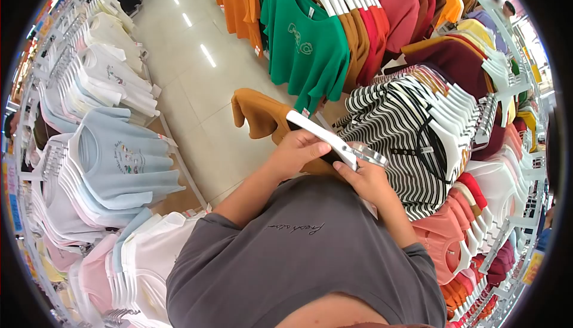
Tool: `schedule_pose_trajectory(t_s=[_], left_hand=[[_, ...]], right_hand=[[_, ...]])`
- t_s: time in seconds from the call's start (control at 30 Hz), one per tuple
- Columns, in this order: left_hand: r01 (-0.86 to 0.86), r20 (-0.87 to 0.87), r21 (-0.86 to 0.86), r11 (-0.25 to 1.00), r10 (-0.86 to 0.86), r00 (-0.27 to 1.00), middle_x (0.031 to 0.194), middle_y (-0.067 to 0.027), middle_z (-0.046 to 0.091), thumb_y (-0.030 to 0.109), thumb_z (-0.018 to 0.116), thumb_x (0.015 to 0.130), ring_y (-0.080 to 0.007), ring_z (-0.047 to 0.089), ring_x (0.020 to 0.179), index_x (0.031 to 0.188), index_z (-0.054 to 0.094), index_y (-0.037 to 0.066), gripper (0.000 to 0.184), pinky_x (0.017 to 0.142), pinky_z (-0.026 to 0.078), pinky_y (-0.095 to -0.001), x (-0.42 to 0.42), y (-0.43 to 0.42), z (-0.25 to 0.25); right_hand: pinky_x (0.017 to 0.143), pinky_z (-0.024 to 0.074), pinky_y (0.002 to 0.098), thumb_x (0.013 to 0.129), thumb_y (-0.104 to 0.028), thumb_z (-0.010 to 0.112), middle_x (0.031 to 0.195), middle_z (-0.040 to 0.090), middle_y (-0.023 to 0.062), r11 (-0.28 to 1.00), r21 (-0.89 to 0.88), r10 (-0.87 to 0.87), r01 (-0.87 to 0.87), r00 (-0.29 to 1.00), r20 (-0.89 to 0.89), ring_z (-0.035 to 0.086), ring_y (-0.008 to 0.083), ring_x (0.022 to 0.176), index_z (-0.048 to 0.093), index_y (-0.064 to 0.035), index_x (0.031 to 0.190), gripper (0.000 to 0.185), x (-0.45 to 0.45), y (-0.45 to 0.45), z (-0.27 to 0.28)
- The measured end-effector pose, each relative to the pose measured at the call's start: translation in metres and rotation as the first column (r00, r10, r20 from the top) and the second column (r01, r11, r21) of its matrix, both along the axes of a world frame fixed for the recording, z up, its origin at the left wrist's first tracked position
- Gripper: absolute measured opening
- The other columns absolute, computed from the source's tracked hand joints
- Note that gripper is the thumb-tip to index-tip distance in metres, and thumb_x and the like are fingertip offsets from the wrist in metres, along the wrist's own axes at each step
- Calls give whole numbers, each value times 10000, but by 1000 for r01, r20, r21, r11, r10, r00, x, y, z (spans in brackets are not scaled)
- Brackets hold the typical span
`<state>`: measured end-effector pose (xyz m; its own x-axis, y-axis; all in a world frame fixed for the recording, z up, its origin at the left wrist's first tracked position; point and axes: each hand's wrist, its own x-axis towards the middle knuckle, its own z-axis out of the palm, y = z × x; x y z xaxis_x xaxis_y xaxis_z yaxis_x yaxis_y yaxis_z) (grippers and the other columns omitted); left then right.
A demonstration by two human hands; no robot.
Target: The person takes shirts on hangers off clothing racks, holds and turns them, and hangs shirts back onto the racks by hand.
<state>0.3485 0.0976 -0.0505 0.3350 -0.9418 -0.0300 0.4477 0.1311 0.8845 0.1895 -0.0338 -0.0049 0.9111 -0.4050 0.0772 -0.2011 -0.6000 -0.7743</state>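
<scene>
Nearest is the person's grey shirt [298, 250]. Just past it, the left hand [297, 152] and right hand [365, 180] are close together, both pinching a white hanger [319, 130]. The hanger lies right at the hands, its long way slanting from far left to near right. The left hand grips near its middle; the right hand is nearer the close end. A brown top [262, 112] pokes out past it, far and left. Its lower part is hidden, and so are some fingers. A clear, shiny piece [371, 155] by the right hand is hard to make out. Farther off hang striped tops [382, 119].
</scene>
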Motion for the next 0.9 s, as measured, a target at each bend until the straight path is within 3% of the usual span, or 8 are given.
schedule_pose_trajectory(t_s=[0.23, 0.33, 0.43, 0.5, 0.57, 0.6, 0.7, 0.9], left_hand=[[-3, 92, 27, 1000, 0, 996, 1108, -68, 666, 169, 610, 929, -159, 585, 1077, 1187, 622, -6, 312, 957, 454, -357, 21, 18, -3], [17, 384, 146, 989, -73, 920, 1089, -95, 676, 190, 606, 928, -183, 605, 1057, 1157, 624, -7, 303, 927, 457, -353, 32, 22, 3], [40, 649, 213, 976, -171, 741, 1045, -136, 675, 241, 620, 911, -261, 621, 1019, 1103, 628, -2, 310, 911, 460, -380, 35, 22, 1], [55, 895, 126, 991, -137, 424, 1027, -171, 659, 288, 626, 893, -339, 600, 1010, 1063, 631, 3, 332, 940, 443, -424, 31, 24, -4], [144, 935, 33, 989, -81, 346, 1029, -171, 650, 307, 622, 887, -354, 581, 1034, 1060, 628, 7, 346, 994, 400, -464, 28, 22, -17], [144, 948, 4, 990, -50, 314, 1020, -165, 651, 287, 619, 886, -347, 584, 1025, 1060, 628, 9, 329, 998, 399, -462, 26, 23, -19], [162, 960, 18, 987, -62, 273, 991, -148, 652, 237, 611, 884, -331, 591, 1003, 1060, 632, 15, 284, 999, 399, -453, 30, 25, -15], [176, 987, -49, 983, 21, 158, 806, -97, 610, 116, 596, 830, -279, 588, 834, 891, 643, 47, 103, 854, 435, -396, 34, 25, -18]], right_hand=[[793, 501, 352, 834, -143, 707, 1023, 654, 139, 967, 250, -52, 46, 998, 18, 639, 291, 888, 662, -10, 976, 200, 24, 14, -12], [813, 491, 326, 854, -158, 703, 1058, 646, 129, 963, 252, -95, 96, 995, -16, 638, 254, 895, 659, 21, 1002, 237, 32, 17, -9], [822, 488, 317, 851, -167, 712, 1078, 640, 130, 932, 302, -175, 198, 979, -102, 637, 216, 906, 665, 36, 1007, 261, 37, 18, 2], [800, 491, 318, 867, -195, 696, 1010, 669, 124, 979, 124, -165, 161, 986, 18, 644, 188, 882, 686, 5, 1046, 268, 36, 14, -7], [799, 489, 327, 874, -186, 682, 968, 670, 126, 961, 182, -196, 206, 978, -70, 645, 223, 863, 691, -3, 1030, 241, 35, 12, -2], [750, 445, 281, 883, -126, 673, 946, 605, 54, 971, 136, -202, 199, 979, 7, 554, 138, 826, 664, 18, 957, 162, 38, 15, 2], [730, 444, 273, 898, -162, 668, 830, 614, 21, 944, 175, -264, 280, 958, -107, 540, 110, 791, 665, 7, 956, 178, 35, 12, 3], [842, 453, 255, 896, -172, 672, 996, 677, 43, 903, 225, -362, 366, 930, -64, 590, 111, 917, 660, 25, 1129, 305, 36, 14, -3]])
